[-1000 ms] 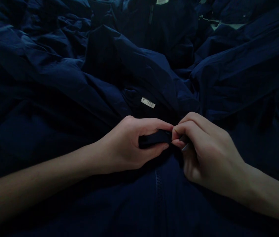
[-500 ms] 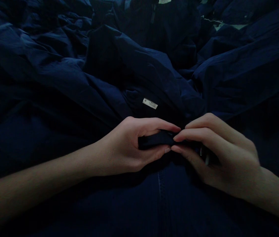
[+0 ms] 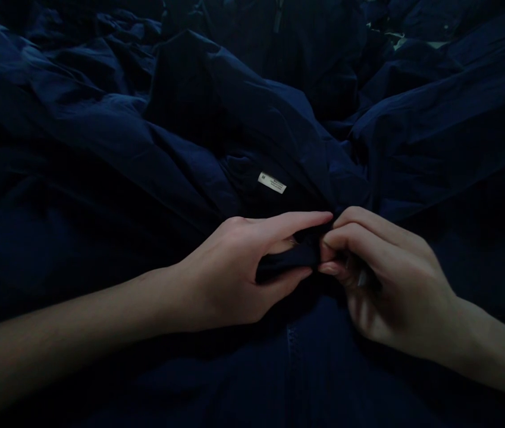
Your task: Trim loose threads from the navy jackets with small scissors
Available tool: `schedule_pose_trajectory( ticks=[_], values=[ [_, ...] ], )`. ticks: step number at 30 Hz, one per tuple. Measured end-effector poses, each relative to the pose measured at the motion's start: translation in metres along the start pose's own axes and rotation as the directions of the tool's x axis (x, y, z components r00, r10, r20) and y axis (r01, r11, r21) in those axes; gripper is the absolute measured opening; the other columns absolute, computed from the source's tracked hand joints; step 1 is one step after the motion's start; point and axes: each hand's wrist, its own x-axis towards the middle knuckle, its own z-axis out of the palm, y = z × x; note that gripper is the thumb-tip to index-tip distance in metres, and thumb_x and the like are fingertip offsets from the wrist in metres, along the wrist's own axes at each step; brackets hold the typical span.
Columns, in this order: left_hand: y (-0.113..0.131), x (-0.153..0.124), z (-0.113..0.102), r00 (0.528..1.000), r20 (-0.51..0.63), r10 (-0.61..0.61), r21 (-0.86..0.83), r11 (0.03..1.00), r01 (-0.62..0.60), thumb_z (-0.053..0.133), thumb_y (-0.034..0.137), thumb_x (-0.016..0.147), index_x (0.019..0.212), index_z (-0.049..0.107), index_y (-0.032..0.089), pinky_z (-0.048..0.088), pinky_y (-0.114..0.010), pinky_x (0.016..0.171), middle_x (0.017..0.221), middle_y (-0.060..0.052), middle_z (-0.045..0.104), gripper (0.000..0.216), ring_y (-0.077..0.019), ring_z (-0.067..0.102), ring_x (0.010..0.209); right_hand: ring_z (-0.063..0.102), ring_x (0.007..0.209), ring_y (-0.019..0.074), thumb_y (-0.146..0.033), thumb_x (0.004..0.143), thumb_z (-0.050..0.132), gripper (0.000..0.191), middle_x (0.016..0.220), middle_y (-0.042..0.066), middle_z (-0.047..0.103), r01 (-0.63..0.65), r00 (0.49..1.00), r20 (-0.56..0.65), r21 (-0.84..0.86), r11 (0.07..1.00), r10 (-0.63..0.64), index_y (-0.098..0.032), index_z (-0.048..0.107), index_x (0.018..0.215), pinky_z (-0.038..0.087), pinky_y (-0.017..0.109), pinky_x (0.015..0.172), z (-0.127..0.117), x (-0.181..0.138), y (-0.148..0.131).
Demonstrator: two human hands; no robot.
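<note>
A dark navy garment (image 3: 261, 110) fills most of the view, bunched in folds. My left hand (image 3: 234, 273) holds a folded edge of it, the cloth lying between thumb and fingers, with the index finger stretched along the top. At that same edge my right hand (image 3: 399, 285) pinches the fabric between thumb and curled fingertips, close to the left fingertips. Tucked in the right palm is a small greyish object (image 3: 362, 277), mostly hidden, whose kind I cannot make out. A white printed label marked M (image 3: 272, 182) lies inside the garment just beyond my hands.
More navy cloth (image 3: 448, 125) lies heaped to the right and at the back. Light threads or scraps (image 3: 397, 40) show at the upper right. A stitched seam (image 3: 291, 345) runs down the cloth toward me. The scene is dim.
My right hand has curled its fingers tighter on the cloth and turned slightly. The left index finger has straightened and reaches a little further right.
</note>
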Motion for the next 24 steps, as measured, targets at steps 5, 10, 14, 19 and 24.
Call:
schedule_pose_trajectory(
  ticks=[5, 10, 14, 19, 24],
  values=[
    [0.0003, 0.0004, -0.0008, 1.0, 0.008, -0.004, -0.057, 0.998, 0.004, 0.071, 0.01, 0.091, 0.142, 0.057, 0.016, 0.057, -0.017, 0.085, 0.106, -0.001, 0.082, 0.053, -0.0111, 0.078, 0.091, 0.051, 0.063, 0.0112, -0.003, 0.083, 0.06, 0.018, 0.076, 0.001, 0.053, -0.048, 0.999, 0.027, 0.086, 0.995, 0.046, -0.019, 0.053, 0.084, 0.039, 0.024, 0.051, -0.0033, 0.0005, 0.0032],
    [-0.0006, 0.0003, -0.0009, 1.0, 0.019, -0.016, -0.11, 0.994, 0.018, 0.069, 0.01, 0.093, 0.143, 0.056, 0.016, 0.058, -0.017, 0.076, 0.093, 0.001, 0.08, 0.052, -0.0102, 0.076, 0.079, 0.05, 0.063, 0.0085, -0.001, 0.085, 0.059, 0.017, 0.077, 0.0, 0.053, -0.087, 0.996, 0.01, 0.128, 0.988, 0.086, -0.017, 0.053, 0.084, 0.04, 0.022, 0.054, -0.0048, -0.0028, 0.003],
    [-0.0033, 0.0, -0.0005, 0.999, 0.038, 0.024, -0.225, 0.974, -0.015, 0.065, 0.007, 0.095, 0.143, 0.055, 0.018, 0.058, -0.015, 0.072, 0.101, 0.0, 0.081, 0.051, -0.0089, 0.076, 0.08, 0.045, 0.059, 0.0056, -0.01, 0.094, 0.06, 0.012, 0.079, 0.0, 0.052, -0.102, 0.99, -0.086, 0.157, 0.982, 0.116, -0.015, 0.055, 0.085, 0.036, 0.021, 0.05, -0.0059, -0.0043, 0.0046],
    [-0.0077, 0.0, -0.0026, 0.994, -0.017, 0.112, -0.232, 0.966, -0.113, 0.067, 0.002, 0.093, 0.132, 0.062, 0.017, 0.06, -0.015, 0.075, 0.112, -0.004, 0.079, 0.042, -0.0107, 0.077, 0.087, 0.052, 0.059, 0.0056, -0.009, 0.093, 0.065, 0.007, 0.084, 0.003, 0.059, -0.066, 0.992, -0.101, 0.129, 0.989, 0.079, -0.013, 0.062, 0.088, 0.038, 0.021, 0.048, -0.0053, -0.0041, 0.005],
    [-0.0084, 0.0, -0.0041, 0.988, -0.045, 0.146, -0.153, 0.977, -0.151, 0.069, 0.003, 0.092, 0.123, 0.067, 0.019, 0.06, -0.016, 0.078, 0.112, -0.002, 0.078, 0.035, -0.0107, 0.077, 0.091, 0.058, 0.061, 0.0073, -0.01, 0.093, 0.067, 0.004, 0.085, 0.004, 0.062, -0.063, 0.99, -0.12, 0.081, 0.995, 0.073, -0.013, 0.065, 0.096, 0.043, 0.021, 0.049, -0.0053, -0.0033, 0.0038]
  ],
)
